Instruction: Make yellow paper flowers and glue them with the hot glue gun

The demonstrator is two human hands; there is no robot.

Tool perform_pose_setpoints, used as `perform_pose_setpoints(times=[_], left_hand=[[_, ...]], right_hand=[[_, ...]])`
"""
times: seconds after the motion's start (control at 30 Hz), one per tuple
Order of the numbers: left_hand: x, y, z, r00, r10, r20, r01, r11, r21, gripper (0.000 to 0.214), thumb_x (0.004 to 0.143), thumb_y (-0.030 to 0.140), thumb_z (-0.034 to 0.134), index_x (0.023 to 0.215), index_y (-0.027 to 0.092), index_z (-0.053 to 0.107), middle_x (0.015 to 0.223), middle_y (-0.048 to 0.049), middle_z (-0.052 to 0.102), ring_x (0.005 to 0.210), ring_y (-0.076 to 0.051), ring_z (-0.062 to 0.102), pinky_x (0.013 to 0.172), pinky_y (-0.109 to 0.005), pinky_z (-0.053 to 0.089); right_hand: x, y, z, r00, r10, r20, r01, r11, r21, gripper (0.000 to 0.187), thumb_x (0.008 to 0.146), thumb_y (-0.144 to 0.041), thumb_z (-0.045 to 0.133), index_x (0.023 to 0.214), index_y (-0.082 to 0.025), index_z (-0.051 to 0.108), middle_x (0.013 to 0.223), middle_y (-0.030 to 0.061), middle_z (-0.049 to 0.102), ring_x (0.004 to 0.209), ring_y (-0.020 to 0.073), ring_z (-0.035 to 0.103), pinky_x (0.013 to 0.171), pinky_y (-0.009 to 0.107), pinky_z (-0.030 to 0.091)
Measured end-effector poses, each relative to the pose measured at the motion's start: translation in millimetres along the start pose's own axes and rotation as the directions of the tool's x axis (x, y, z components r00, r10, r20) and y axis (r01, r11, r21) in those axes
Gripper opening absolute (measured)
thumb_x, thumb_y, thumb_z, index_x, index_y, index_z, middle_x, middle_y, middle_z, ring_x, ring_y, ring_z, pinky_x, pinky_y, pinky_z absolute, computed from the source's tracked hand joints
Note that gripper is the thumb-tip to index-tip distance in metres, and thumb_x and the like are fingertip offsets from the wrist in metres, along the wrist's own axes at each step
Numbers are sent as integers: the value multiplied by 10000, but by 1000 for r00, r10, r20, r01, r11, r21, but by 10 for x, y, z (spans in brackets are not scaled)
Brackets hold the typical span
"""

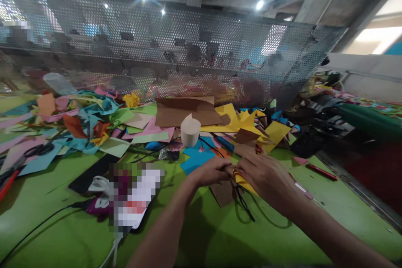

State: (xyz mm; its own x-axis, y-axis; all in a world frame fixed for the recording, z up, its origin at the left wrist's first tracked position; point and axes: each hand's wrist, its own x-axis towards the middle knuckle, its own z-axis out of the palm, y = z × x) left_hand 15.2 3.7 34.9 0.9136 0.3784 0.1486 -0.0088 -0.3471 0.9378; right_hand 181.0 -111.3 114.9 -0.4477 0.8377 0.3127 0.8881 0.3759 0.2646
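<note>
My left hand (211, 171) and my right hand (265, 176) meet over the green table (56, 226), both pinched on a small folded piece of yellow paper (243, 183). A thin dark wire or string (245, 205) hangs from under my right hand onto the table. A brown paper piece (223, 192) lies just below my hands. A blue paper sheet (196, 159) lies to the left of my left hand.
Heaps of coloured paper scraps (84, 121) cover the table's left and back. A white tape roll (190, 132), a large brown sheet (185, 111), yellow sheets (238, 123), a phone (92, 171), scissors (34, 150) and a red pen (322, 171) lie around. A perforated metal screen (176, 50) stands behind.
</note>
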Motion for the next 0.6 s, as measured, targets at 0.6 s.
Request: perform_pose_setpoints(times=[0.6], left_hand=[[4,35,16,999,-18,30,15,996,86,158,722,148,573,871,168,623,777,30,541,779,-139,479,692,-207,356]], right_hand=[[74,-49,-89,982,-154,-108,141,983,-118,280,939,-66,467,713,-184,582,698,42,549,603,188,457,604,340,262]])
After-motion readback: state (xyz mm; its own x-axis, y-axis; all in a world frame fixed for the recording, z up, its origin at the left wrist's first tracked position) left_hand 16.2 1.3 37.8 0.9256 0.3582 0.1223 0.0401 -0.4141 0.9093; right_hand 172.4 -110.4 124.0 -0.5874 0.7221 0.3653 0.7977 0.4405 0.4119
